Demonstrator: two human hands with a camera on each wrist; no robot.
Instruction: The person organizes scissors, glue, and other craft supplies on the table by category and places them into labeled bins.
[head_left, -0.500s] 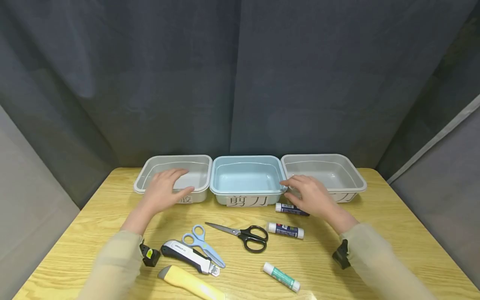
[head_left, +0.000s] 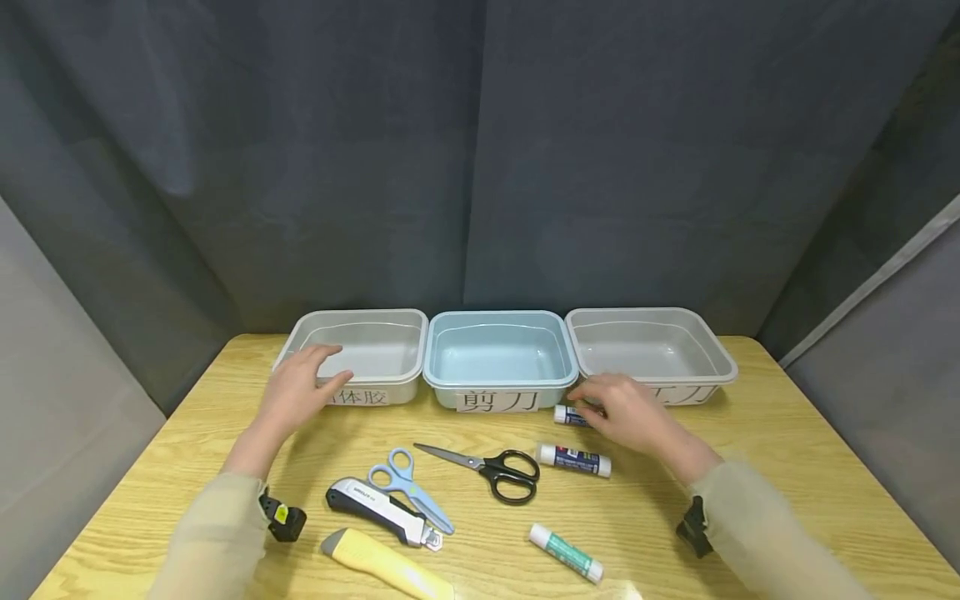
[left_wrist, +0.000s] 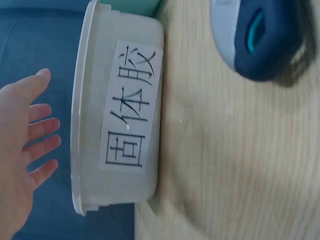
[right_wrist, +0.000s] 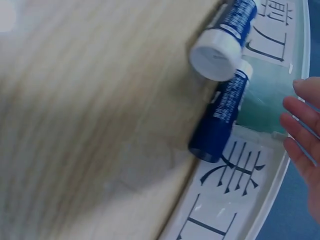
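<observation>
My left hand (head_left: 296, 390) hovers over the near left corner of the left grey bin (head_left: 386, 381), its fingers spread and holding nothing. In the left wrist view, that bin's label (left_wrist: 130, 107) faces the camera. My right hand (head_left: 626, 408), fingers loosely bent, hangs at the front of the right grey bin (head_left: 723, 371), above a dark blue glue stick (head_left: 572, 416) that it partly hides. No contact with that stick shows in the right wrist view, where the fingers (right_wrist: 302, 122) are apart from it. A second blue glue stick (head_left: 573, 460) lies nearer to me.
Between the grey bins stands a light blue bin (head_left: 498, 386). Black-handled scissors (head_left: 491, 473), light blue scissors (head_left: 411, 487), a white-and-black utility knife (head_left: 382, 510), a yellow utility knife (head_left: 386, 565) and a green glue stick (head_left: 566, 552) lie on the wooden table (head_left: 675, 558).
My left hand has drawn left and slightly down, uncovering more of the left bin's label. The right hand has lowered a little toward the blue glue stick by the bins.
</observation>
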